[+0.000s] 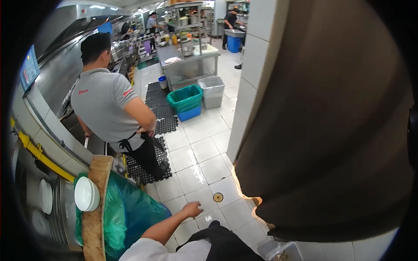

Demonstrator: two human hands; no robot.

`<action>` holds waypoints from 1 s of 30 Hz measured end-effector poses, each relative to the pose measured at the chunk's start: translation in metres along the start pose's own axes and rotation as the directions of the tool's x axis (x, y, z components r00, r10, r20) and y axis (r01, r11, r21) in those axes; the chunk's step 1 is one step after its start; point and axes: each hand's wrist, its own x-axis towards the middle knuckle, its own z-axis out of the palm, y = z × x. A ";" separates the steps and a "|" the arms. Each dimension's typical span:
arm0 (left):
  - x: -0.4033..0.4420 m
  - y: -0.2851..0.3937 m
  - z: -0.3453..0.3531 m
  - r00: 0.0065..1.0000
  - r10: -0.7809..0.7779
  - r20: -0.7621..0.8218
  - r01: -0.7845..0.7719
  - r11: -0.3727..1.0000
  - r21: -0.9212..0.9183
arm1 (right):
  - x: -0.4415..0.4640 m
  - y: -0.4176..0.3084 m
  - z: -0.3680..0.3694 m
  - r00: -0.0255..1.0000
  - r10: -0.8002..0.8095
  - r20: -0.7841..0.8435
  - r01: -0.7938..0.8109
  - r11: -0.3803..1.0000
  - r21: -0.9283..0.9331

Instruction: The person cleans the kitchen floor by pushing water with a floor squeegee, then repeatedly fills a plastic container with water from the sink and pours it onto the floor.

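One forearm reaches forward from the bottom of the view and ends in my left hand (pixel 192 209), held in the air above the white tiled floor (pixel 183 159). Its fingers are curled, and whether anything is inside them is too small to make out. Nearest to it are a green plastic bag (pixel 126 209) on the left and a round floor drain (pixel 218 197) on the right. White bowls (pixel 86 194) stand stacked on a worn wooden board (pixel 101 174) beside the bag. My right hand is not in view.
A person in a grey shirt (pixel 98 100) stands at the cooking line. Beyond are a green-lined bin (pixel 185 99), a grey bin (pixel 212 92) and a steel table (pixel 191 67). Two people work farther back. A dark curtain (pixel 331 122) hangs at right; a clear container (pixel 281 252) sits below.
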 end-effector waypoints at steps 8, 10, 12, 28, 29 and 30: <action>0.064 0.056 -0.137 0.970 0.226 -0.091 -0.236 0.965 -0.116 | -0.013 -0.156 0.091 0.922 -0.214 0.323 0.315 0.899 -0.304; 0.068 0.031 -0.164 0.980 0.147 -0.134 -0.167 0.973 -0.157 | 0.009 -0.216 0.124 0.953 -0.129 0.273 0.221 0.913 -0.343; 0.083 -0.036 -0.168 0.979 0.075 -0.189 -0.091 0.992 -0.082 | 0.023 -0.303 0.161 0.990 0.010 0.139 0.047 0.913 -0.405; -0.066 -0.153 0.013 0.427 -0.687 0.588 0.899 0.256 -0.355 | 0.099 -0.762 0.483 0.953 -0.161 0.256 0.300 0.602 -0.740; -0.041 -0.175 0.042 0.546 -0.610 0.574 0.836 0.442 -0.325 | 0.095 -0.775 0.483 0.981 -0.115 0.155 0.193 0.614 -0.765; -0.018 -0.198 0.068 0.653 -0.521 0.550 0.735 0.611 -0.294 | 0.095 -0.787 0.486 0.996 -0.070 0.054 0.086 0.622 -0.778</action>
